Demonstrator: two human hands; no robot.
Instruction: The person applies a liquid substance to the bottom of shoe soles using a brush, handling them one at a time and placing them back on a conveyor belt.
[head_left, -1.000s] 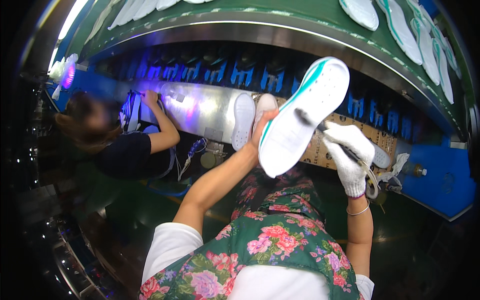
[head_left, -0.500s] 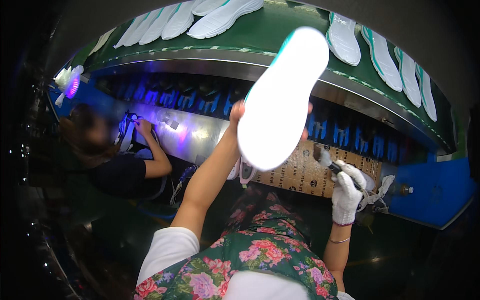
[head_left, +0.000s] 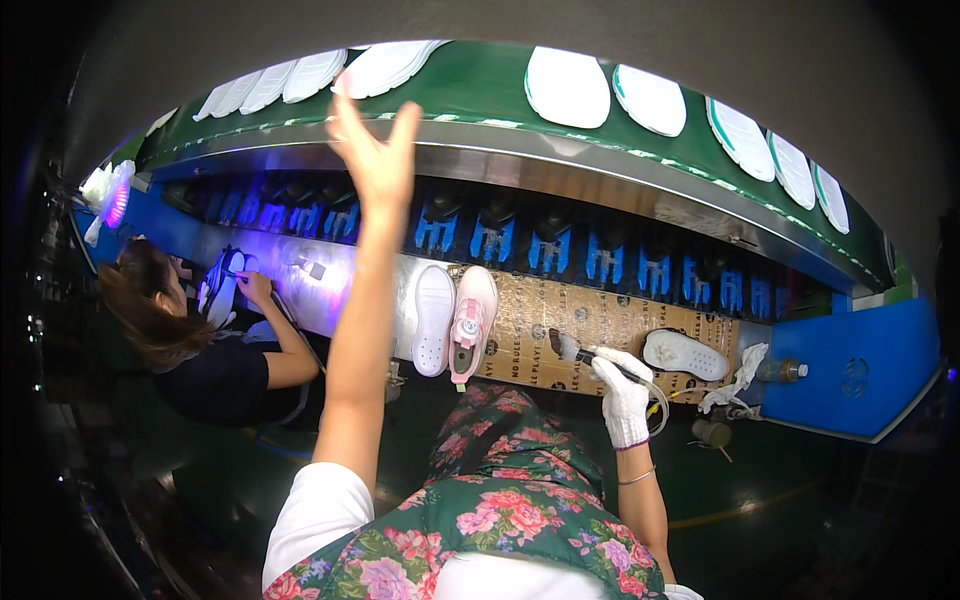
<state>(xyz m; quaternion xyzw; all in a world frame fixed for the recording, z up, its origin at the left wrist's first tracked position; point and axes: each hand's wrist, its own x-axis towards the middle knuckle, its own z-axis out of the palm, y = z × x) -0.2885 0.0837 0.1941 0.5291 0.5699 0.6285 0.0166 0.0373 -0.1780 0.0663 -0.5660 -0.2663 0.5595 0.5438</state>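
Note:
My bare left hand (head_left: 378,155) reaches up toward the green shelf with its fingers spread and nothing in them. Its fingertips overlap the near end of a white shoe sole (head_left: 395,65); whether they touch it I cannot tell. My right hand (head_left: 626,400), in a white knitted glove, is closed around a brush (head_left: 574,349) with dark-tipped bristles, held low over the patterned brown cardboard (head_left: 535,325). To the left of the brush a pink shoe (head_left: 474,315) lies alongside a white sole (head_left: 433,318). Right of my glove rests another white sole (head_left: 686,355) with small holes.
More white soles (head_left: 567,88) line the green surface (head_left: 470,85). Below it runs a row of blue fixtures (head_left: 549,252). A co-worker (head_left: 225,350) handles a shoe at left. A blue panel (head_left: 850,380), crumpled white cloth (head_left: 741,380) and bottle (head_left: 780,370) are at right.
The white sole has left my left hand, and one more lies in the right-hand row on the green surface. My left hand swung up and left; my right hand shifted left with the brush.

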